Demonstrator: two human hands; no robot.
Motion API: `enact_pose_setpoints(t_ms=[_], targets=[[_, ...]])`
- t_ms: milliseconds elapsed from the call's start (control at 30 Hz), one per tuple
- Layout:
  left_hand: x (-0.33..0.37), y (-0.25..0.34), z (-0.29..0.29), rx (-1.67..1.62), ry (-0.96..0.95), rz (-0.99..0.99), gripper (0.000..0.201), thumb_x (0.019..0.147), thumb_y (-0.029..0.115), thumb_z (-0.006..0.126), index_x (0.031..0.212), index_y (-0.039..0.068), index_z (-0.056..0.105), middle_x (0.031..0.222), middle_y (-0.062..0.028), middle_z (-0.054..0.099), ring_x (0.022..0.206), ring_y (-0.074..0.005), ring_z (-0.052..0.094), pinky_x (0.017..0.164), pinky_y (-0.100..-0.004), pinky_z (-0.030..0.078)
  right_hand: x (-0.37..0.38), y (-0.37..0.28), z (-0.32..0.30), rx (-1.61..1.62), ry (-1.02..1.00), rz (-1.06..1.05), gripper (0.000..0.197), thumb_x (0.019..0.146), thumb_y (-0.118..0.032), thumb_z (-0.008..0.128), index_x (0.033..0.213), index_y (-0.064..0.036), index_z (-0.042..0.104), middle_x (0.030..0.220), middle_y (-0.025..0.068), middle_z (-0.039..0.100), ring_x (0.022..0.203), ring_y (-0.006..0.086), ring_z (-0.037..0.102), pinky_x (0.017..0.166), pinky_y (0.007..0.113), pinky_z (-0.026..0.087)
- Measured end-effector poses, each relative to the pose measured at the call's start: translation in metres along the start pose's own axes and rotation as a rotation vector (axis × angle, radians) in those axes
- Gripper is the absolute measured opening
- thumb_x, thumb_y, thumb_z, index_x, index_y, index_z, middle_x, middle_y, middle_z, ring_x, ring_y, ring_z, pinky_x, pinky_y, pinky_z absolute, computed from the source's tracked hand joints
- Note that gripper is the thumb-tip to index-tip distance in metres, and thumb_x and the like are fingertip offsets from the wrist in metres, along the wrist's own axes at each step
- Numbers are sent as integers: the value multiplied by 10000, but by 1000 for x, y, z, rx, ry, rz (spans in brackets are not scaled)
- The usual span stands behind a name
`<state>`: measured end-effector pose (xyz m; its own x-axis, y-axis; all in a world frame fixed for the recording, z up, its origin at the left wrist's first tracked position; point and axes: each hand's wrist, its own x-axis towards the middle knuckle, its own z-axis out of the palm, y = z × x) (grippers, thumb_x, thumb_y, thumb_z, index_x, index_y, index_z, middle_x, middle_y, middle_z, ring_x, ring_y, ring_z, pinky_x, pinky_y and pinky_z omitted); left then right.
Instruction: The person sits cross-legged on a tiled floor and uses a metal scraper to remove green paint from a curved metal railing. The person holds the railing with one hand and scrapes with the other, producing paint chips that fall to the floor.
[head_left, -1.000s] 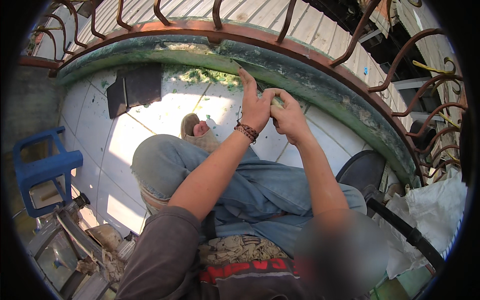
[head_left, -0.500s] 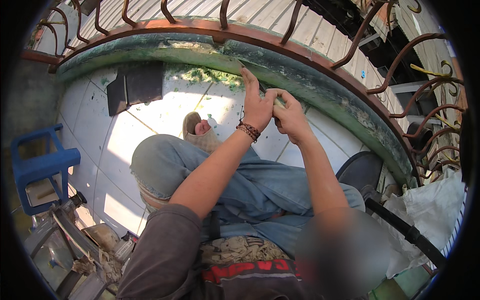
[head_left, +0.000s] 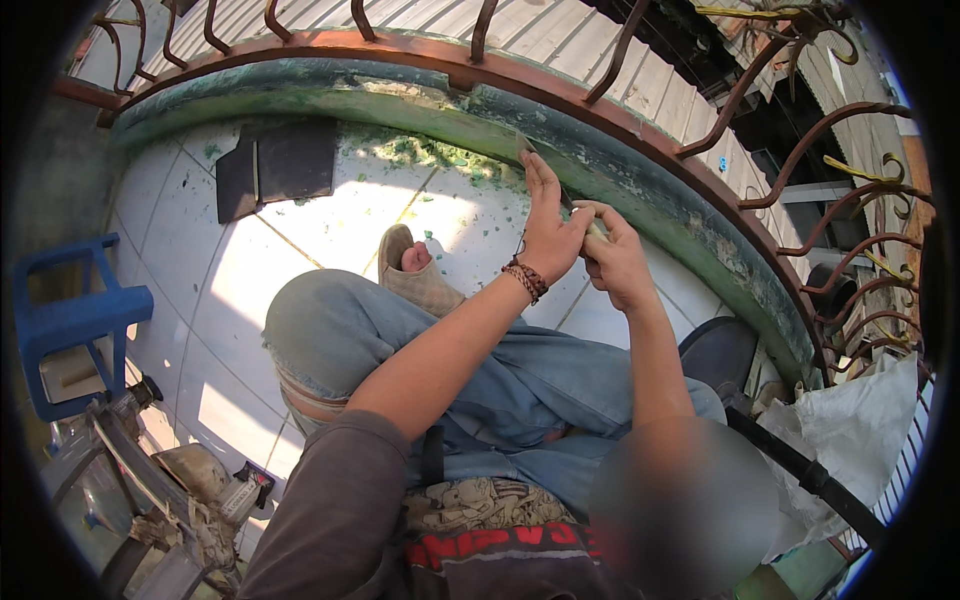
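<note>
My right hand (head_left: 622,265) is closed round the pale handle of a long, thin metal blade (head_left: 567,200), its exact kind unclear. My left hand (head_left: 550,230), with a braided bracelet at the wrist, lies along the blade with straight fingers pressed to it. Past those fingertips, the blade's far end meets the inner face of a low curved ledge (head_left: 450,120) with worn green and dark paint. Below the ledge, green paint flakes (head_left: 430,152) are scattered over the white tiles (head_left: 320,222). My left hand hides part of the blade.
A rust-brown railing (head_left: 420,49) tops the ledge. Dark flat panels (head_left: 290,160) lie ahead on the left. A blue stool (head_left: 80,310) and cluttered metal frame (head_left: 135,465) stand left. A black bar (head_left: 790,468) and white sack (head_left: 850,430) are at right. My slippered foot (head_left: 415,280) rests ahead.
Both hands and the blade sit slightly farther right in the picture, and the whole view has shifted a little. My hold on the handle looks the same.
</note>
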<state>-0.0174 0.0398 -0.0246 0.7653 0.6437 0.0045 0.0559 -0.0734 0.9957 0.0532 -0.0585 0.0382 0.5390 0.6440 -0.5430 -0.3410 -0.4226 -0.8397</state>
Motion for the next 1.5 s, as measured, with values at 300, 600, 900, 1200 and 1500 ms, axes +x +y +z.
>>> enact_pose_setpoints(t_ms=[300, 600, 900, 1200, 1500], targets=[[-10, -2, 16, -91, -53, -14, 946, 908, 216, 556, 1500, -44, -135, 1577, -287, -131, 1484, -341, -116, 1203, -382, 21, -10, 12, -12, -116, 74, -33, 406, 817, -74, 587, 1223, -69, 585, 771, 4, 598, 535, 32, 423, 472, 221, 326], [0, -10, -3, -46, -33, -65, 948, 887, 222, 544, 1490, -77, -124, 1582, -286, -99, 1491, -329, -83, 1206, -362, 30, 2, 20, 7, -185, 138, -15, 369, 814, -80, 592, 1181, -48, 613, 910, 55, 650, 702, 91, 536, 609, 257, 433], [6, -14, -3, -69, -23, -146, 980, 877, 198, 564, 1496, -32, -161, 1580, -281, -122, 1490, -345, -74, 1206, -376, 66, 17, 25, 12, -245, 166, -97, 392, 805, -77, 594, 1196, -51, 605, 961, 92, 647, 796, 120, 593, 709, 267, 479], [-1, -16, 10, -66, -54, -112, 964, 894, 214, 559, 1489, -61, -148, 1586, -271, -110, 1492, -320, -68, 1205, -351, 58, 15, 36, 4, -190, 172, -135, 377, 831, -76, 581, 1207, -58, 594, 793, 6, 574, 608, 62, 467, 538, 234, 349], [-5, -13, 11, -28, -112, -98, 979, 904, 227, 565, 1482, -57, -174, 1584, -275, -116, 1489, -316, -84, 1203, -348, 53, 7, 32, -3, -152, 173, -135, 356, 831, -66, 579, 1186, -58, 614, 857, 37, 614, 694, 95, 522, 620, 258, 420]])
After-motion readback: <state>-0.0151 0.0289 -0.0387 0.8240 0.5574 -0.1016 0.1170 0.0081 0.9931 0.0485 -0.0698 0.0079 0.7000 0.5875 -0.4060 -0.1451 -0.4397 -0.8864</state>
